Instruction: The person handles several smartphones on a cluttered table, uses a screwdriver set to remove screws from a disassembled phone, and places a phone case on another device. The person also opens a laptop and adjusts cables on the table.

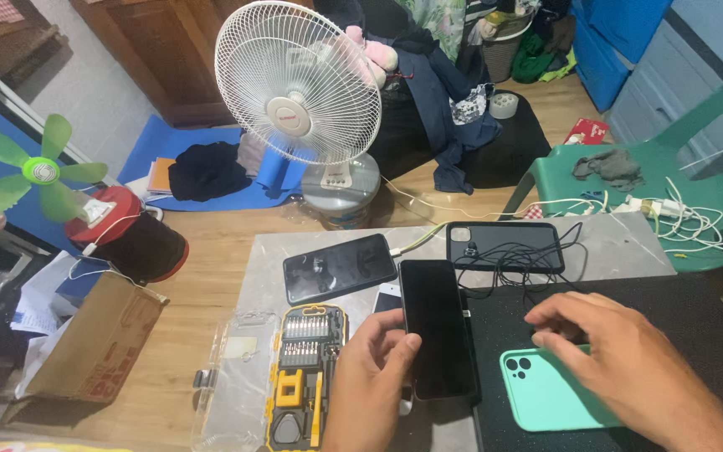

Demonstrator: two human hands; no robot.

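A black smartphone (437, 329) stands just below the centre of the frame, its dark screen facing up, pinched along its lower left edge by the left hand (371, 381), thumb on the glass and fingers curled behind it. To its right, the right hand (629, 368) lies flat with fingers spread, resting on a mint-green phone case (546, 392) without gripping it; the case sits on a black mat (696, 326) at the lower right. Just left of the held phone, at the bottom centre, lies a yellow-and-black screwdriver bit set (305, 372), its clear lid (232, 381) open beside it. Above, on the grey tabletop (629, 243), rest a second dark phone (340, 267) with a cable plugged in and a black phone case (504, 246) with black cords tangled over it. Farther up stands a white floor fan (299, 84); a small green fan (31, 172) sits at the left edge, a cardboard box (85, 351) below it, and a green plastic chair (671, 176) at the right.
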